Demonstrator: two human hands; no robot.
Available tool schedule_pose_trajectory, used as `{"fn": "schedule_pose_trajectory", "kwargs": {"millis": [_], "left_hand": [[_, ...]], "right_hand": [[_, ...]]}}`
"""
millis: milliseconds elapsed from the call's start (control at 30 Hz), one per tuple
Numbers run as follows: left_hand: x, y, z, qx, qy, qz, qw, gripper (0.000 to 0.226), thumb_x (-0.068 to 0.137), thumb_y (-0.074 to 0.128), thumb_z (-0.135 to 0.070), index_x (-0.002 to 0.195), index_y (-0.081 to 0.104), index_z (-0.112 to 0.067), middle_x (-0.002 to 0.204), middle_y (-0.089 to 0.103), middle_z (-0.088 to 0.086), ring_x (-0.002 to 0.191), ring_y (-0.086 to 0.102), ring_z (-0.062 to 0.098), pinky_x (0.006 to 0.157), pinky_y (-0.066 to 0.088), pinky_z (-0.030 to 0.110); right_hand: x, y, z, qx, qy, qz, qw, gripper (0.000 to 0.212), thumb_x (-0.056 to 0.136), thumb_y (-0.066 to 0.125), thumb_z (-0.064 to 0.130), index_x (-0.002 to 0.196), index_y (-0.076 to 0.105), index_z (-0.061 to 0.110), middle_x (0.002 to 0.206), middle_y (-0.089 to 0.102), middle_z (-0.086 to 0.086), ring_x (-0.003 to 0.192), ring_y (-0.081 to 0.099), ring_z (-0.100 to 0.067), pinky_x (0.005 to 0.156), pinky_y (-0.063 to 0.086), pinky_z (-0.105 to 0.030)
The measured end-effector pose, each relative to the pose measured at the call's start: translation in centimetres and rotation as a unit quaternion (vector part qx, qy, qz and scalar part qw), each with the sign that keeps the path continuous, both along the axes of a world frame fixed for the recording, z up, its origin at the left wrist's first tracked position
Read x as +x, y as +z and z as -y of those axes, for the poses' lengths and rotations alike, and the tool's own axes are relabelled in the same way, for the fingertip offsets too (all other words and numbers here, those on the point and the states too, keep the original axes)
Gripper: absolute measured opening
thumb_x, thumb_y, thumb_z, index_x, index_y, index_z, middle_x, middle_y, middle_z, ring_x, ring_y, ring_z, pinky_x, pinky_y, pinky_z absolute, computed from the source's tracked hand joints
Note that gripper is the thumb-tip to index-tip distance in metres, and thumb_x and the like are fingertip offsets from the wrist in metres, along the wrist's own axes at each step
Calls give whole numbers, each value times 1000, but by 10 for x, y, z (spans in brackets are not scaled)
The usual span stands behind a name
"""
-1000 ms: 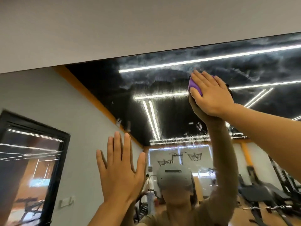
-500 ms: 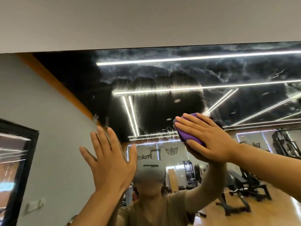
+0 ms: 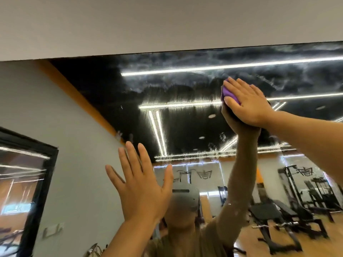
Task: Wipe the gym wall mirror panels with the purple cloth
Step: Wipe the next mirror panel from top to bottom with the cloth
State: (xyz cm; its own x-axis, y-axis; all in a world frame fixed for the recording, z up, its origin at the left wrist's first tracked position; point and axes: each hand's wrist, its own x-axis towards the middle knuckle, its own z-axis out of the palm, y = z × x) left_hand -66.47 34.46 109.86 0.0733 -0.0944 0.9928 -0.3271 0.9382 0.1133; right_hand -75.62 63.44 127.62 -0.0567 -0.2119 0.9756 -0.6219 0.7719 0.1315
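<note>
The wall mirror [image 3: 185,127] fills most of the view, with hazy white smears along its upper part. My right hand [image 3: 246,102] lies flat with straight fingers on the purple cloth [image 3: 229,94] and presses it against the glass high at the right. Only a small purple patch shows by my fingers. My left hand [image 3: 141,186] is raised lower at the centre left, fingers spread and straight, palm toward the mirror and holding nothing. Whether it touches the glass I cannot tell.
A pale wall strip [image 3: 167,23] runs above the mirror's top edge. The reflection shows a person with a headset, ceiling light strips, a dark-framed window at the left and gym benches and racks at the lower right.
My right hand with the cloth went down from the upper mirror to mid height, then back up to the smeared band. My left hand stayed raised and open.
</note>
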Motion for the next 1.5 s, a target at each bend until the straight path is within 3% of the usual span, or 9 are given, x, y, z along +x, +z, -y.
{"fn": "schedule_pose_trajectory", "kwargs": {"millis": [233,400,533,633,800,1000,1200,1333,1500], "left_hand": [[-2,1,0,-8,10,-12,1000,86,99,12,-69,156,20,-6,163,22,22,150,22,43,114,15,71],[-1,0,2,-8,5,-8,1000,87,99,13,-68,155,22,-2,162,23,25,148,24,46,112,17,73],[0,0,1,1,-3,2,1000,87,98,16,-67,155,24,-2,161,24,26,148,24,47,112,16,74],[2,0,0,2,-3,12,1000,84,98,17,-67,156,25,-6,161,23,27,148,23,48,112,15,75],[4,2,0,-5,0,28,1000,75,100,17,-65,158,24,-18,161,23,28,147,22,49,110,15,76],[-1,0,4,-12,14,23,1000,71,102,15,-64,160,23,-23,163,19,25,150,18,46,111,16,75],[-1,0,2,-8,11,18,1000,72,102,11,-66,161,20,-26,165,15,22,151,16,43,112,16,74],[2,1,0,-8,4,23,1000,72,102,9,-66,160,19,-26,164,19,23,150,19,45,112,17,75],[4,0,-1,-10,0,27,1000,72,101,12,-66,160,18,-26,164,17,23,151,16,44,113,14,74]], "right_hand": [[-4,-19,-4,15,8,-20,1000,78,92,8,65,162,12,31,168,7,13,155,1,-9,122,-6,-30],[-4,-85,2,25,41,-50,998,66,100,15,61,158,14,30,165,12,12,155,6,-9,126,-1,-32],[-6,-152,-5,91,39,-85,991,61,106,20,56,160,19,30,167,16,11,155,9,-8,125,2,-31],[-8,-167,-15,129,28,-82,988,60,107,20,56,161,17,31,167,17,12,155,11,-10,125,3,-32],[-14,-133,-24,155,17,-76,985,60,106,17,57,161,12,35,168,13,13,155,6,-8,125,0,-30],[-9,-44,-17,76,12,-44,996,64,96,9,64,155,7,42,164,3,21,155,0,-5,121,-10,-25],[-7,23,-9,-15,-3,-8,1000,73,95,12,59,162,11,31,170,6,9,156,1,-12,123,-5,-34],[-10,18,-12,-8,-9,-19,1000,71,97,13,58,162,11,31,169,6,9,156,2,-12,123,-4,-33],[-11,-39,-22,41,12,-53,998,65,101,18,57,160,17,31,167,14,11,155,6,-10,121,-6,-27]]}}
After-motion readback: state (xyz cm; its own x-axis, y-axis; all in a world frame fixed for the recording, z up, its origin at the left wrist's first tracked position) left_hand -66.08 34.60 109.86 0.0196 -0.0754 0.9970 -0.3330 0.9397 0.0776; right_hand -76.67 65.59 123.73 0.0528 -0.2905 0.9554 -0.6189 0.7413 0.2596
